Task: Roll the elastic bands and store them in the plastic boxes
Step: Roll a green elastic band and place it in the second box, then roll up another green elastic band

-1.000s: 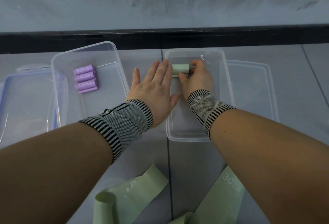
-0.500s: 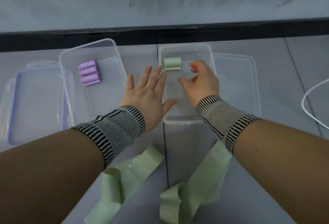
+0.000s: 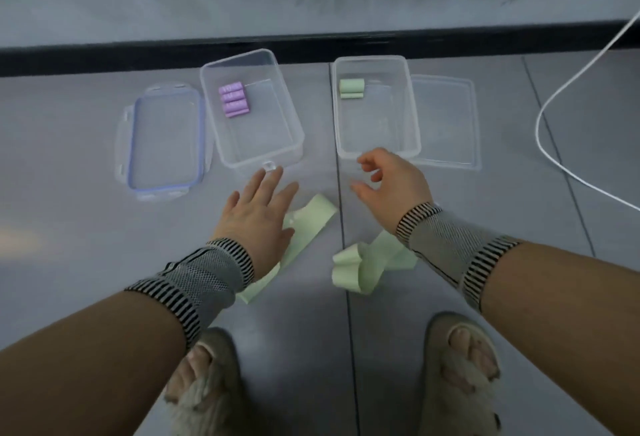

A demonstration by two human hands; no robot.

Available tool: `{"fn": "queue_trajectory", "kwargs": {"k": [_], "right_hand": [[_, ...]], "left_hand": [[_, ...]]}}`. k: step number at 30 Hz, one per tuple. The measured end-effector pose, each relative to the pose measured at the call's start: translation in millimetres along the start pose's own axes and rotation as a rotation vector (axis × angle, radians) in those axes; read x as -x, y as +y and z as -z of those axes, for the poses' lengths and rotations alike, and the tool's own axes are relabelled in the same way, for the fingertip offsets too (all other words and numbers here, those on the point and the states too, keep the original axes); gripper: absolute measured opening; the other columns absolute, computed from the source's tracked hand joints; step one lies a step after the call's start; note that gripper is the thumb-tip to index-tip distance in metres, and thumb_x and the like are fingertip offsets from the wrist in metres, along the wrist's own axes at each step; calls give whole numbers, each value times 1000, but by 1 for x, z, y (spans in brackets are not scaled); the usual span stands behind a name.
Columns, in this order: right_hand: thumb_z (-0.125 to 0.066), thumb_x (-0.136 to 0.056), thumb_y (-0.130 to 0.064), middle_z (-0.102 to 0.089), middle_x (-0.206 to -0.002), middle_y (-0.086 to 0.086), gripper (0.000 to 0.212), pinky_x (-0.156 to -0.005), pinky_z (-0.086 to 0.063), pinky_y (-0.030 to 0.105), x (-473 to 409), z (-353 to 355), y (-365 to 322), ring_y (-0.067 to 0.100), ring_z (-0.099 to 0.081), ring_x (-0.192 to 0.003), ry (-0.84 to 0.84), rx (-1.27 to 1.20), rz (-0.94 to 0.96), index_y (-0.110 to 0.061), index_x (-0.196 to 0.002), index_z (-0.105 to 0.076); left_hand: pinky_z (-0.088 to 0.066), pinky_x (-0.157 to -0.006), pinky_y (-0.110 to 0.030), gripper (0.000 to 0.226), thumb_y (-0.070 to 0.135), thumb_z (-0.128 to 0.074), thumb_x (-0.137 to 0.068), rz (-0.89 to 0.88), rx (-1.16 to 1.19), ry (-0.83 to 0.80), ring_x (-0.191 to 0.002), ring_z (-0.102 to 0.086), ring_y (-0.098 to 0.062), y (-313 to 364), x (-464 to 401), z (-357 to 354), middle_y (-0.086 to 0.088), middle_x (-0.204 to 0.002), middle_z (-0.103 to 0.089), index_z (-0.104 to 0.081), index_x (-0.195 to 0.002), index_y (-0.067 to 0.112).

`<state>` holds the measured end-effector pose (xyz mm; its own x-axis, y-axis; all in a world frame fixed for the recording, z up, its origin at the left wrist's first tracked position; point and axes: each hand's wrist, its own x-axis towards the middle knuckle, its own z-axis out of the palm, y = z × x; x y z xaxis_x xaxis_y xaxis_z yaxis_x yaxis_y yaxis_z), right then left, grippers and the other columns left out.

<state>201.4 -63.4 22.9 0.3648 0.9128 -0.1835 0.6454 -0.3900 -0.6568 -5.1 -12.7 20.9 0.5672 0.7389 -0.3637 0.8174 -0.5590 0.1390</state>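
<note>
Two boxes [image 3: 377, 106], four purple rolls [image 3: 234, 99], two green rolls [image 3: 351, 89]; both grips [image 3: 258, 214] empty, fingers loose.

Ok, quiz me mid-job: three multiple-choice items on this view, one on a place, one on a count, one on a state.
1. Where do the purple rolls lie?
A. left box
B. right box
C. floor

2. How many unrolled green bands lie on the floor?
A. none
B. two
C. four

3. What do the hands hold?
A. a lid
B. a green roll
C. nothing

Answers:
1 A, they sit at the left box's far end.
2 B, one under the left hand, one by the right wrist.
3 C, the right hand is empty too, and the green roll lies in the right box.
</note>
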Motion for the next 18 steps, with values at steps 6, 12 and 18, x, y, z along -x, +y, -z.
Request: {"fn": "queue_trajectory", "kwargs": {"k": [6, 12, 18], "right_hand": [[-63, -87, -27, -60, -111, 3, 29, -86, -38, 26, 36, -66, 3, 22, -55, -103, -87, 41, -75, -17, -114, -59], [-60, -87, -30, -47, -134, 8, 47, -103, -29, 32, 8, -107, 8, 30, -39, -122, -153, 227, -53, -20, -131, -49], [-58, -87, -28, -49, -133, 12, 57, -103, -34, 35, -8, -122, 15, 33, -46, -121, -209, 208, -131, -16, -139, -38]], "left_hand": [[-22, -115, -43, 66, 35, -51, -91, 106, 25, -75, -145, -3, -21, -47, 62, -43, 3, -158, -5, -17, -147, 29], [-31, -107, -36, 54, 31, -57, -89, 272, 114, -54, -132, -31, -24, -93, 39, -62, 0, -148, -32, -40, -139, 25], [-38, -96, -37, 44, 26, -61, -86, 229, 246, 30, -120, -43, -25, -71, 29, -88, -2, -134, -45, -53, -129, 22]]}}
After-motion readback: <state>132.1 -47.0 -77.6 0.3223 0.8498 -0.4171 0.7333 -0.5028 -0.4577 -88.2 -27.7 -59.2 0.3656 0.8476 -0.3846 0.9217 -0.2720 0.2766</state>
